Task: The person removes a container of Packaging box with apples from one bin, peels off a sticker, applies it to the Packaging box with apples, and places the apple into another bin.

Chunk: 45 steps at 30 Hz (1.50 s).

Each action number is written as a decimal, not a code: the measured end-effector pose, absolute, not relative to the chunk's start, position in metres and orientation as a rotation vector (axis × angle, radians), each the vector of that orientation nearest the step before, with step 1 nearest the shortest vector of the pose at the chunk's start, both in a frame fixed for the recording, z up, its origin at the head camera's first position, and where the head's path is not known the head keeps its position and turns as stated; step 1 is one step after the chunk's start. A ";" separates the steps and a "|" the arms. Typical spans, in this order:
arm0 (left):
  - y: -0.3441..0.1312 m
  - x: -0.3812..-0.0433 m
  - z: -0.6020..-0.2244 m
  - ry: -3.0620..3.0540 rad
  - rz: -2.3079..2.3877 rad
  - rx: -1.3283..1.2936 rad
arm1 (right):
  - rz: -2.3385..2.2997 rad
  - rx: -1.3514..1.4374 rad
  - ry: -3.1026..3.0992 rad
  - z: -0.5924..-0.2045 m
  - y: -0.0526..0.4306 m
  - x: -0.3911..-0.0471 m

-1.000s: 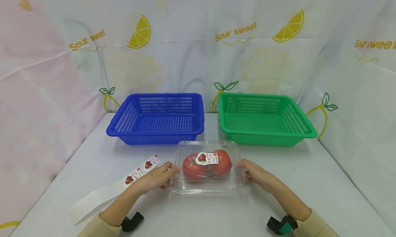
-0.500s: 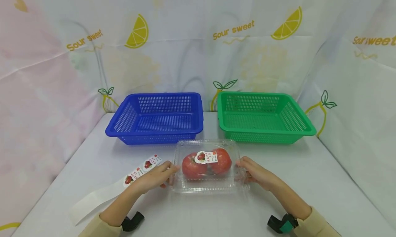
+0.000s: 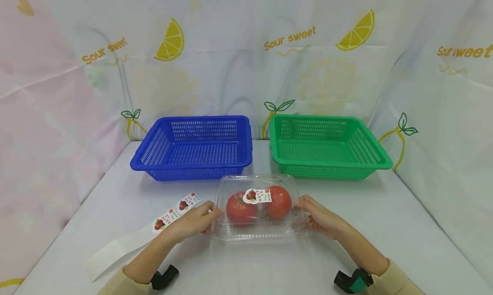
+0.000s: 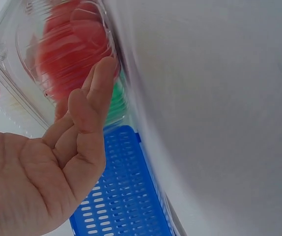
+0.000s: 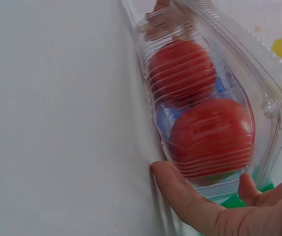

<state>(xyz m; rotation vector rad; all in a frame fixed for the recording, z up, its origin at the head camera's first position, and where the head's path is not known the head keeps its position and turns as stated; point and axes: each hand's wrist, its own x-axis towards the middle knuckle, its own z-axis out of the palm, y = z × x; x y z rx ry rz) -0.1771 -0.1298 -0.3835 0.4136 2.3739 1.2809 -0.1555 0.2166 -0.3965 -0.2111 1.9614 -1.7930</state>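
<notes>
A clear plastic clamshell box point(image 3: 256, 233) with its lid down spans the space between my hands. Inside lie two red tomatoes, a left one point(image 3: 236, 213) and a right one point(image 3: 280, 204). On the lid sits a white label point(image 3: 257, 196) with a red fruit picture. My left hand point(image 3: 195, 221) grips the box's left end, thumb at the rim; the left wrist view shows its fingers against the underside. At the other end my right hand point(image 3: 322, 218) grips the box, with fingers near the base in the right wrist view. Lower fingers are partly hidden in the head view.
Behind the box stand a blue basket point(image 3: 192, 173) on the left and a green basket point(image 3: 331, 171) on the right. A strip of labels point(image 3: 131, 243) lies on the white table point(image 3: 262, 271), partly under the left forearm. A printed curtain point(image 3: 227, 68) encloses the back and sides.
The right tomato has shifted slightly to the right inside the box, away from the left one. Both hands keep their grip on the ends, almost in the same place.
</notes>
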 end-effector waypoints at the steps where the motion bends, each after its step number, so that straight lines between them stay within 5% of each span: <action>1: -0.130 -0.177 -0.383 2.376 1.280 0.418 | -1.798 -0.207 1.953 -0.396 0.216 -0.155; 45: -0.092 -0.180 -0.338 2.290 1.274 0.649 | -1.990 -0.219 1.959 -0.358 0.255 -0.130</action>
